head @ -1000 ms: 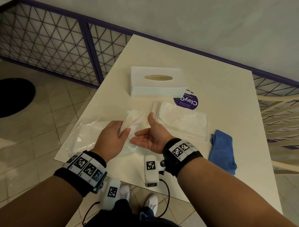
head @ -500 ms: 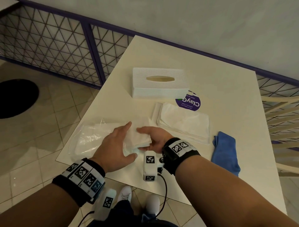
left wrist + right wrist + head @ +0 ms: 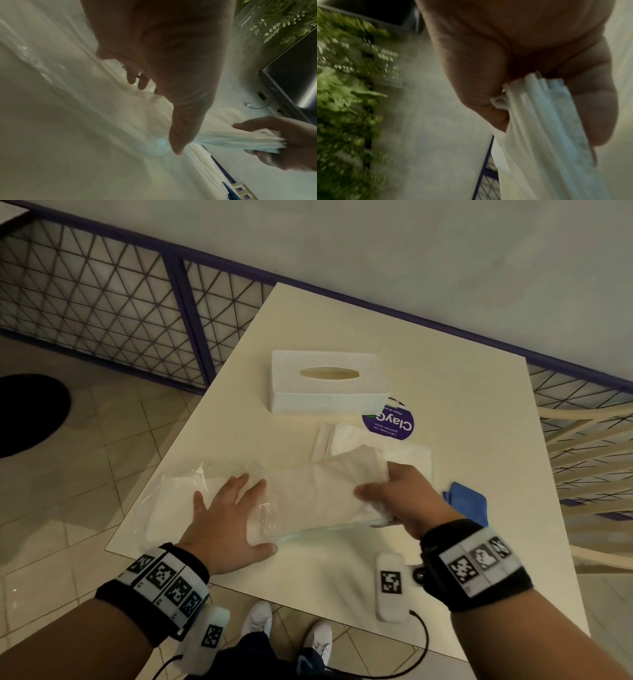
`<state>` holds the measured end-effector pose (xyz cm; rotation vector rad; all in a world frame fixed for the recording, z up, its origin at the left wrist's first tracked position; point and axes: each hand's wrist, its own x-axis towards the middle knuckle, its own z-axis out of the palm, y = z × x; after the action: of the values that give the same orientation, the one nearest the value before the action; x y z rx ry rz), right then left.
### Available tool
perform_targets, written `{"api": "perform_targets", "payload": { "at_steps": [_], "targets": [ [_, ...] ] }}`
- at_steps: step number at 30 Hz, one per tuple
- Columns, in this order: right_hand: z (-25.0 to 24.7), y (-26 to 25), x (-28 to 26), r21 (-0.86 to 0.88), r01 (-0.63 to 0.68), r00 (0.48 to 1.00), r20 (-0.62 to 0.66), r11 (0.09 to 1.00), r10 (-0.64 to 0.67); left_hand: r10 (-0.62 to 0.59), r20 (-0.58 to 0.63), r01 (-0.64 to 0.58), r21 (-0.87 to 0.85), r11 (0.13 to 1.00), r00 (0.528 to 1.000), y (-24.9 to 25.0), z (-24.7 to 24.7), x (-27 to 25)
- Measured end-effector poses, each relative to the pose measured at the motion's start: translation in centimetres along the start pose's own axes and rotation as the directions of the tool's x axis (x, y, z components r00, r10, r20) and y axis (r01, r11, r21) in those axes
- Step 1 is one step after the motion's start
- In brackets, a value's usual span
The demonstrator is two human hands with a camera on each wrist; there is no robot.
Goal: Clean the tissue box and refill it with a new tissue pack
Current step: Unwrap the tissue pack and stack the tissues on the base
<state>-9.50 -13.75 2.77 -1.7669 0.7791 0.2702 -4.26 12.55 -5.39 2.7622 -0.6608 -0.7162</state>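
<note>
Dim, soft light — blurred wrist views

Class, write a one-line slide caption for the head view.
Left hand flat on the clear wrapper while the right hand grips the tissue stack.

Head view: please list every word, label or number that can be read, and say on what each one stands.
"ClayG": upside down on the round purple sticker on the table; the tissue box hides the rest.
Small lines below it: too blurred to read surely.
Wristbands: only black-and-white square codes, no words.
Tissue box: no text.

Black wristbands (image 3: 154, 587), square-code tags; white shoes (image 3: 255, 623).
</note>
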Motion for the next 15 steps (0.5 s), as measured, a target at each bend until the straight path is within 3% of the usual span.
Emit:
{"api": "perform_targets", "payload": {
  "at_steps": [3,5,6,7,8,9,10,11,12,13,15],
  "targets": [
    [-3.4,-0.2,-1.4,0.076,0.049,0.997,-0.061,0.996,-0.044,-0.05,0.08,0.045,0.063,0.997,0.996,1.2,-1.6,0.0],
    [-5.1,-0.5,-2.2,0.129,0.112,0.992,-0.08,0.985,-0.102,0.005,-0.087,-0.007,-0.028,1.0,0.996,3.0,-3.0,0.3],
    [-5.7,-0.6,-2.6,0.151,0.146,0.987,-0.085,0.978,-0.135,0.029,-0.189,-0.065,-0.189,0.98,0.982,4.0,-3.6,0.7],
    [-6.3,-0.7,-3.0,0.17,0.178,0.983,-0.082,0.969,-0.166,0.029,-0.246,-0.133,-0.418,0.899,0.969,5.1,-4.2,1.2],
    [-6.7,-0.7,-3.3,0.192,0.204,0.979,-0.071,0.96,-0.193,0.023,-0.225,-0.171,-0.666,0.726,0.974,6.1,-4.7,1.8],
    [-7.0,-0.7,-3.6,0.232,0.22,0.976,-0.054,0.947,-0.213,0.056,-0.146,-0.155,-0.868,0.473,0.988,6.8,-5.0,2.3],
    [-7.2,-0.5,-3.9,0.289,0.227,0.974,-0.04,0.93,-0.225,0.119,-0.062,-0.085,-0.977,0.196,0.991,7.3,-5.3,2.9],
    [-7.3,-0.2,-4.0,0.347,0.229,0.972,-0.032,0.909,-0.233,0.174,0.018,0.017,-1.0,0.004,0.985,7.6,-5.5,3.4],
    [-7.4,0.3,-4.0,0.393,0.229,0.971,-0.034,0.89,-0.235,0.229,0.075,0.102,-0.989,-0.109,0.971,7.9,-5.8,3.7],
    [-7.4,1.1,-3.8,0.408,0.231,0.971,-0.044,0.883,-0.234,0.274,0.101,0.143,-0.98,-0.137,0.956,8.2,-6.0,3.9],
    [-7.4,2.7,-3.4,0.351,0.236,0.972,-0.086,0.906,-0.219,0.289,0.092,0.105,-0.994,-0.028,0.953,9.0,-5.9,4.3]
  ]
}}
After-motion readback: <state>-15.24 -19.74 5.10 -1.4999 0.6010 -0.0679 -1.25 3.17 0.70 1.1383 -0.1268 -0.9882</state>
